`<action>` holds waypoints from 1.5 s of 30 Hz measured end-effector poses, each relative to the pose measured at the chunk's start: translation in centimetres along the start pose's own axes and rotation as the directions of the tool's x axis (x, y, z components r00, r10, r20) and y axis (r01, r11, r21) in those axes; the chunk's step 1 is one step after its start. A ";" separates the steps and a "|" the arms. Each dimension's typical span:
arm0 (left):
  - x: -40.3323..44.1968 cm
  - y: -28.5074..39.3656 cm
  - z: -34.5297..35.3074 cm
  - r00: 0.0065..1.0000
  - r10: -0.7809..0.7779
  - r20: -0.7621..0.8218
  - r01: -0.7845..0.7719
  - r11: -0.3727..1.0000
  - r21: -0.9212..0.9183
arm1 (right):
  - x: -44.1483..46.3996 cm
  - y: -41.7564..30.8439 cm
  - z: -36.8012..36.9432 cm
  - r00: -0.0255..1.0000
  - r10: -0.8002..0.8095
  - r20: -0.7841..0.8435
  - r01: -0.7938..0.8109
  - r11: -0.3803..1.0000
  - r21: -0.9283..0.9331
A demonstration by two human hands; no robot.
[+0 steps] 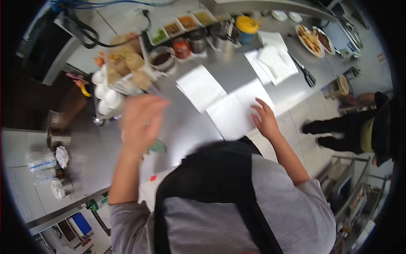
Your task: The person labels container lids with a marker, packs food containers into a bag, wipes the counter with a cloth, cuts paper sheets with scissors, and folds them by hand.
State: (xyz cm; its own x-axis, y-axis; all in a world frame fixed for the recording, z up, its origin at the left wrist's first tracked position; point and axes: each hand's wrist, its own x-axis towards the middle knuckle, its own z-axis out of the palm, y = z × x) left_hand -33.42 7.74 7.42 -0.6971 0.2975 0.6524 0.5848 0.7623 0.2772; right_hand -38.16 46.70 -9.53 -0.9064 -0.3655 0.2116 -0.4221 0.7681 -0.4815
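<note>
My left hand (144, 120) is raised over the left part of the steel counter (177, 135), smeared by motion, so its fingers and anything in them cannot be made out. It is nearest to a container of brown, potato-like items (131, 63) and a group of white rounded objects (108, 95). A green object (158, 146) shows beside my left wrist. My right hand (266, 119) has its fingers apart and holds nothing, at the right edge of white paper sheets (230, 112). Whether it touches them I cannot tell. Another white sheet (201, 88) lies farther left.
More white paper (272, 63), dark-handled tongs (308, 77) and two plates of food (311, 40) are on the right. Trays of toppings (173, 28) and a yellow-lidded container (246, 25) line the back. A person in dark clothes (351, 131) stands at right.
</note>
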 end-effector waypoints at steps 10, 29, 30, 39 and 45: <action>-8.7 6.8 22.2 0.895 -0.423 0.143 0.438 0.894 -0.091 | 5.2 3.8 0.4 0.962 -0.258 0.088 0.269 0.949 -0.164; -7.3 10.8 24.7 0.820 -0.573 0.007 0.560 0.804 0.198 | 5.9 11.6 -2.2 0.992 0.127 0.001 -0.122 0.953 0.278; -6.9 10.4 25.0 0.825 -0.565 0.008 0.552 0.810 0.195 | 6.3 12.9 -3.0 0.988 0.102 -0.114 -0.075 0.972 0.223; -4.4 10.3 28.9 0.818 -0.367 0.443 0.292 0.929 0.229 | 7.8 38.5 -11.7 0.881 0.115 -0.459 -0.311 0.872 -0.378; -3.2 11.6 28.4 0.784 -0.404 0.472 0.244 0.899 0.365 | 7.1 33.7 -14.1 0.878 0.410 -0.248 -0.448 0.517 -0.730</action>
State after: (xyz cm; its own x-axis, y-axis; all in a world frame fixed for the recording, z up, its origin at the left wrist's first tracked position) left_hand -36.22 31.91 -11.47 -0.9783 0.1963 0.0662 0.2043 0.9672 0.1511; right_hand -59.04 77.42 -12.21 -0.9720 0.1247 0.1994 0.1780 0.9442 0.2773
